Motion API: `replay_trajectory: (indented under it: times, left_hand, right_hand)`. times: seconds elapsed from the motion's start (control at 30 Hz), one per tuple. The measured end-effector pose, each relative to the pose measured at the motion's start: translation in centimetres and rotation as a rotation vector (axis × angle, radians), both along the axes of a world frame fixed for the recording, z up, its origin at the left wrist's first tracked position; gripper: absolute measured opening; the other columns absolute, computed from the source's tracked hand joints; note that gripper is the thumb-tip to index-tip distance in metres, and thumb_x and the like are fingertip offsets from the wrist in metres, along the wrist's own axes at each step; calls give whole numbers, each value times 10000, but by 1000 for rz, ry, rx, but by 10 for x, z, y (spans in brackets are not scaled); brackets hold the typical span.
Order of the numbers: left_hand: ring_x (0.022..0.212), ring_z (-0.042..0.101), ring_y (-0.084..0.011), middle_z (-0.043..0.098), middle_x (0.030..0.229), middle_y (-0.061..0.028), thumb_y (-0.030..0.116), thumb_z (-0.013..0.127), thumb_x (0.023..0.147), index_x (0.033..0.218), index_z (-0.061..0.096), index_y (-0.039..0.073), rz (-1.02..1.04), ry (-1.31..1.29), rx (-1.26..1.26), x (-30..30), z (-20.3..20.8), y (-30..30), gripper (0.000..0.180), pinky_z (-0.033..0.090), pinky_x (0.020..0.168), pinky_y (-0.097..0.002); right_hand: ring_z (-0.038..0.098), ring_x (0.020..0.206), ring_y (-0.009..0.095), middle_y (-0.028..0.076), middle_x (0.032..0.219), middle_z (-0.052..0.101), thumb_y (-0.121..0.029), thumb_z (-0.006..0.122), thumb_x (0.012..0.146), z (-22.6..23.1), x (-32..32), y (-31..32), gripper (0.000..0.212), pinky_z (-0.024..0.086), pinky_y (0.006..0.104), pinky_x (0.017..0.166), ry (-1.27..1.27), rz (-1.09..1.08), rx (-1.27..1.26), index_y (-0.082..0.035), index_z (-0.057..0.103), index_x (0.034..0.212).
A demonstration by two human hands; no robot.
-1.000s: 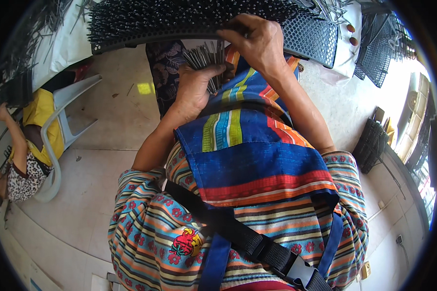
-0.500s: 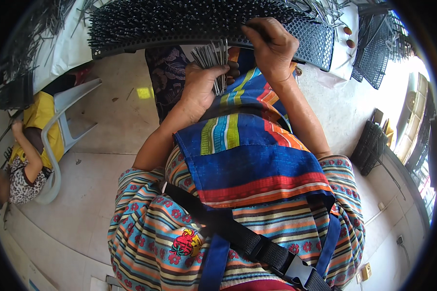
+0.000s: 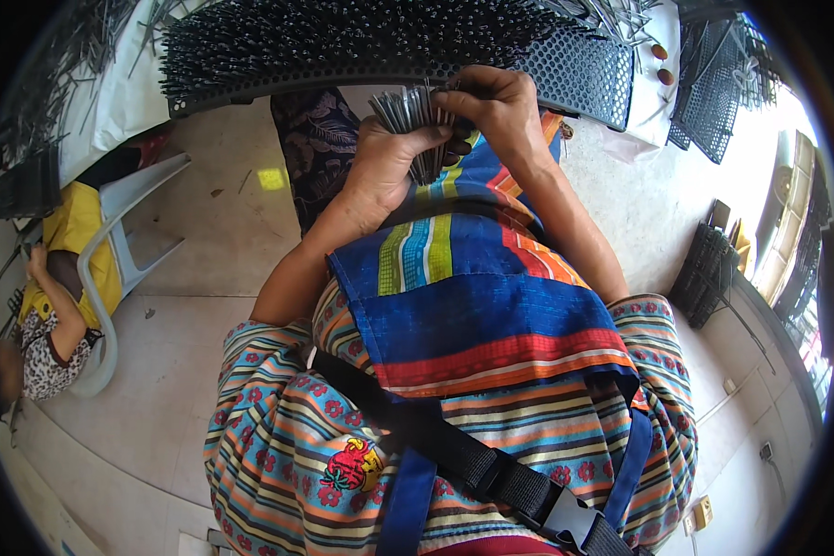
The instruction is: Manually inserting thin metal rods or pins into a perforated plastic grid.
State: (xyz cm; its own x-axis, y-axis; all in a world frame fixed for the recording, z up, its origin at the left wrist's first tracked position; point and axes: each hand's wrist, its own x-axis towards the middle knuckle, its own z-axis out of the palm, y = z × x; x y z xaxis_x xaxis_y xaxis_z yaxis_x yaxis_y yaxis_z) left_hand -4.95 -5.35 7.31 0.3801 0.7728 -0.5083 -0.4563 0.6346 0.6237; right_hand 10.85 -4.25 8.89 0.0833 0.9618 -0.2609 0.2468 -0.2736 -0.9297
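Observation:
A fanned bundle of thin grey rods (image 3: 400,111) stands upright in my left hand (image 3: 385,167), whose fingers are closed around it. My right hand (image 3: 502,109) is closed in a pinch at the upper right edge of that bundle, thumb against the rod ends. How many rods the pinch takes in is hidden by the fingers. Just beyond both hands stretches a black perforated tray (image 3: 588,79), its holes densely filled with upright dark pins (image 3: 343,42) except toward the right end.
Loose dark rods (image 3: 612,20) lie on the white sheet behind the tray, near two brown round things (image 3: 663,65). More perforated black panels (image 3: 709,88) are at the far right. On the left, another person sits by a pale plastic chair (image 3: 111,213). Striped blue cloth (image 3: 482,320) covers my lap.
My right hand has come down and left from the tray's front edge to the rod bundle. My left hand stays nearly in place, still holding the bundle.

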Motion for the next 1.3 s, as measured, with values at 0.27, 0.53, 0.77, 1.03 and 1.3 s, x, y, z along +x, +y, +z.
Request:
replay_trajectory:
  times: [0.27,0.53,0.77,1.03,1.3]
  left_hand:
    - [838,687,-250,681,975,-181,-28,564,860,1124,597,-38,-64,106,-218,-8,2,-1,266,583,716,-376]
    - [837,681,-224,685,941,-161,-64,557,830,1111,587,-45,-297,-4,-120,-22,-18,-27,283,567,785,-351]
    - [788,686,-211,689,901,-168,-65,578,827,1017,605,-53,-179,123,-35,-16,-17,-22,192,574,690,-328]
    - [773,694,-217,698,862,-163,-73,591,815,997,629,-50,-73,88,-92,-5,-12,-9,187,567,687,-314]
    - [788,688,-224,683,939,-122,-76,582,826,1024,637,-33,-122,-59,-89,6,4,-4,210,588,720,-320]
  right_hand:
    - [576,658,55,12,731,650,-4,733,767,5,14,11,61,458,215,594,144,-318,462,6,697,815]
    - [601,664,135,59,734,620,-8,753,704,-1,17,17,136,463,237,612,-204,-172,688,-6,702,830]
    - [615,624,186,65,730,619,-49,766,700,-14,13,17,134,476,267,575,-354,-75,686,-37,712,822]
    - [617,604,257,76,712,610,-178,769,718,-9,10,14,183,490,319,554,-536,-11,694,-88,725,871]
    - [545,580,58,46,654,647,-101,720,769,-6,16,-11,132,440,260,523,50,26,-38,24,689,798]
